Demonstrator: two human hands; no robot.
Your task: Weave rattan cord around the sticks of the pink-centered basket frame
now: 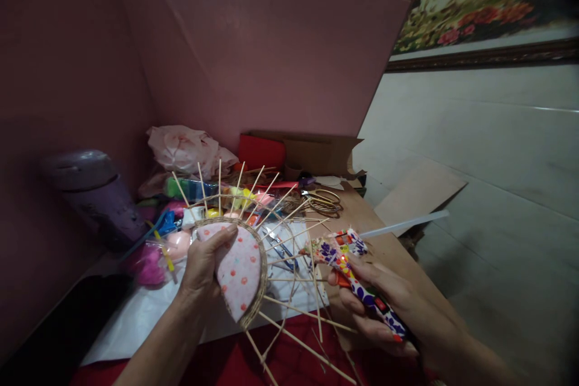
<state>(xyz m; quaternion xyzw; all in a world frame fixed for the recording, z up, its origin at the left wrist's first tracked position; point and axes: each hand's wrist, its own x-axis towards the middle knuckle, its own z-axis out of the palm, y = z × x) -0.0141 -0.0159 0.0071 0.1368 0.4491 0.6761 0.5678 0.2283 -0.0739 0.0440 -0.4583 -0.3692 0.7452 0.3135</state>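
Note:
A flat round piece (237,268) with white, red-dotted fabric and a twined cord rim has thin sticks radiating outward. My left hand (205,262) grips it at its left side, thumb on the fabric. In my right hand (384,298) is a glue gun (357,280) with a flower pattern; a translucent glue stick (407,226) pokes out of its back. The gun's front end is close to the stick tips on the right. Loose cord loops among the sticks.
Blue-handled scissors (280,250) and gold-handled scissors (323,200) lie behind the sticks. Packets of coloured clay (151,262) are at the left, near a purple bottle (99,205). A pink bag (187,148) and cardboard (316,155) stand at the back.

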